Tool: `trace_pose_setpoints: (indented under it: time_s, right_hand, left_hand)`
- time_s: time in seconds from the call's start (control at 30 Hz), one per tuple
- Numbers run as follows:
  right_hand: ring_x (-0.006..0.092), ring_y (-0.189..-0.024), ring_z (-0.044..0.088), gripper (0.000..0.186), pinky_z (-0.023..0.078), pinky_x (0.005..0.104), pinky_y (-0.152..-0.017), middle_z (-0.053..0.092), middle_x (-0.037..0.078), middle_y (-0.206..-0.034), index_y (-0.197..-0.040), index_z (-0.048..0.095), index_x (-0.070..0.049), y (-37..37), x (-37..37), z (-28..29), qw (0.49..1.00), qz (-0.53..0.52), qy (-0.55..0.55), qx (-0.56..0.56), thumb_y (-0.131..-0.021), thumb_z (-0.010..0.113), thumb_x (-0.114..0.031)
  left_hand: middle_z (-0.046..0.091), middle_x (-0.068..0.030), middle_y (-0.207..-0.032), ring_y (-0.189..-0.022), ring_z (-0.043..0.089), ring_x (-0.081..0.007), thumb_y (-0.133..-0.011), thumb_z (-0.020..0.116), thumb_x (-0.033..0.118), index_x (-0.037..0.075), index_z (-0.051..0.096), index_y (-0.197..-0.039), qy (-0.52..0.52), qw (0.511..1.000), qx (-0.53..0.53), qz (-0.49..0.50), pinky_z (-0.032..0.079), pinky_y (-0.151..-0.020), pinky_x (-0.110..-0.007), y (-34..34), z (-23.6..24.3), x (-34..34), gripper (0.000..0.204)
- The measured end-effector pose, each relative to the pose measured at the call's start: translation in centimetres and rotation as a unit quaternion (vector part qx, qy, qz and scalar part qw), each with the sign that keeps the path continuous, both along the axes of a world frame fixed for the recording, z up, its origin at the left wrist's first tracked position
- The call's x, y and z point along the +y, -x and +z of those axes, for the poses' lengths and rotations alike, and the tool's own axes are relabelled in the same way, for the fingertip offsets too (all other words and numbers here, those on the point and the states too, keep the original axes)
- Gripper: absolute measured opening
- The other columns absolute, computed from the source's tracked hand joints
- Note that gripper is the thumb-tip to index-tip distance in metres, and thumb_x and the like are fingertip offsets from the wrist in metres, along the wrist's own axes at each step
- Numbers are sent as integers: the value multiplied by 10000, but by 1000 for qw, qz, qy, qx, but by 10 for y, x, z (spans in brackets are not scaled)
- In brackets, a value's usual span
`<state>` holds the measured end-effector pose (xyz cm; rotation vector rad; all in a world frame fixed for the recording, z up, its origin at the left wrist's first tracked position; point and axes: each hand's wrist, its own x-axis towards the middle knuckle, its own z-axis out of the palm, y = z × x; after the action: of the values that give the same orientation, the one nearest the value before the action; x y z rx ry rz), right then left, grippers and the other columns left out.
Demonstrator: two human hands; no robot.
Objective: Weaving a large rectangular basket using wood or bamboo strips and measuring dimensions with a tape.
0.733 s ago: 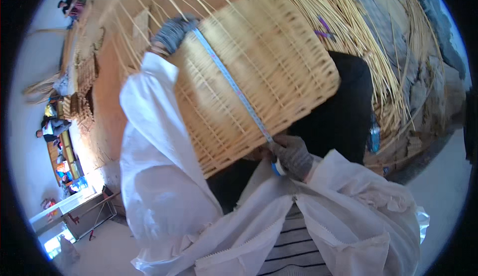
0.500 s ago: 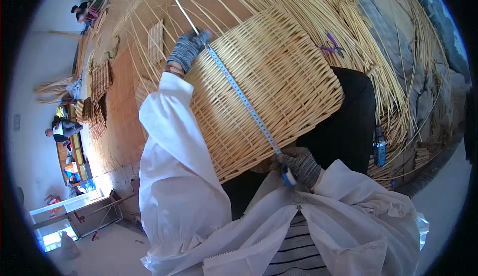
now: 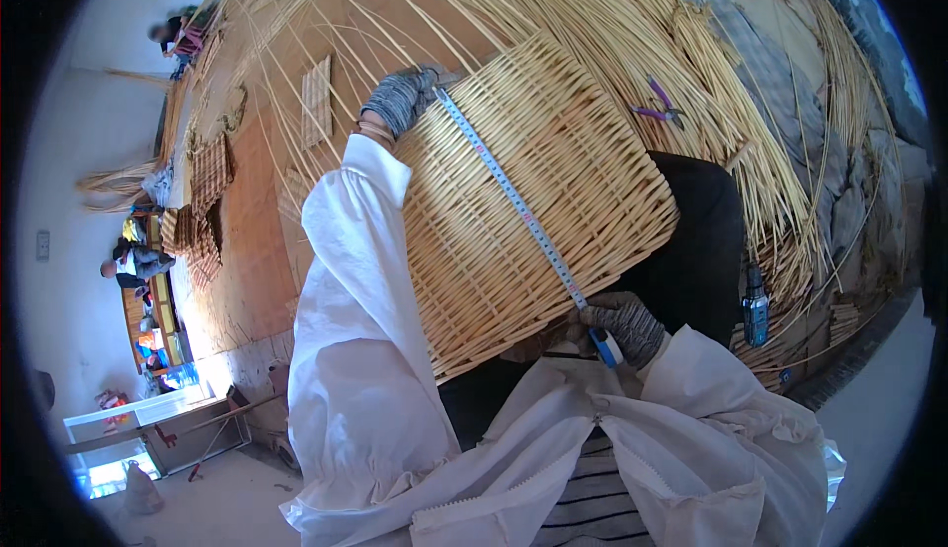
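Note:
A pale, tightly woven wicker panel rests tilted across my lap, its near edge by my waist. The thin blade of a tape measure lies diagonally across it from the far left edge to the near edge. My left hand, in a grey knitted glove, is closed at the far edge and holds the blade's end there; its fingertips are partly hidden. At the near edge my gloved right hand grips the blue and white tape case, fingers wrapped around it.
Long loose canes spread over the board beyond the panel. Purple-handled pliers lie on them, and a blue cordless drill stands at my right. Small woven pieces lie on the left. Two people sit at the far left.
The panel and both hands appear slightly lower and further right in the view. The tape measure's case has tilted a little in my right hand. The blade still spans the panel.

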<state>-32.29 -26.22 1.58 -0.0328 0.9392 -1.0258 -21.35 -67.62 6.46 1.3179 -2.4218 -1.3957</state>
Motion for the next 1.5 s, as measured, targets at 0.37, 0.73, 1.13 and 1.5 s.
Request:
trace_pose_setpoints:
  time_s: [0.37, 0.73, 1.13, 1.5]
  right_hand:
    - [151, -600, 584, 249, 491, 263, -540, 609, 87, -722, -906, 594, 8, -8, 1, -1, 998, -5, 23, 54, -777, 611, -205]
    - [150, -662, 592, 228, 495, 261, -609, 626, 102, -771, -946, 599, 15, -14, 4, -1, 987, 19, 34, 158, -838, 534, -174]
    - [148, -684, 587, 214, 486, 255, -618, 624, 98, -776, -937, 604, 16, -15, 7, -3, 983, 11, 26, 181, -831, 540, -159]
    - [130, -690, 580, 212, 473, 251, -636, 628, 85, -758, -932, 614, -9, 4, 7, 15, 987, -1, 58, 152, -814, 568, -179]
  left_hand:
    - [602, -21, -894, -857, 523, -127, -797, 579, 229, 43, 597, -987, 16, 984, 139, -112, 390, -811, -253, -26, -8, -9, 267]
    - [578, -33, -932, -867, 504, -133, -843, 502, 192, 23, 565, -1025, -115, 980, 147, -73, 376, -807, -231, -13, -8, 5, 256]
    - [592, -52, -897, -843, 526, -143, -814, 563, 270, 20, 577, -995, -16, 992, 74, -98, 400, -773, -243, -9, -8, -3, 309]
    - [514, -137, -1131, -1044, 474, -205, -765, 625, 247, -3, 447, -1175, 125, 983, 89, 101, 362, -894, -287, -7, 20, 24, 513]
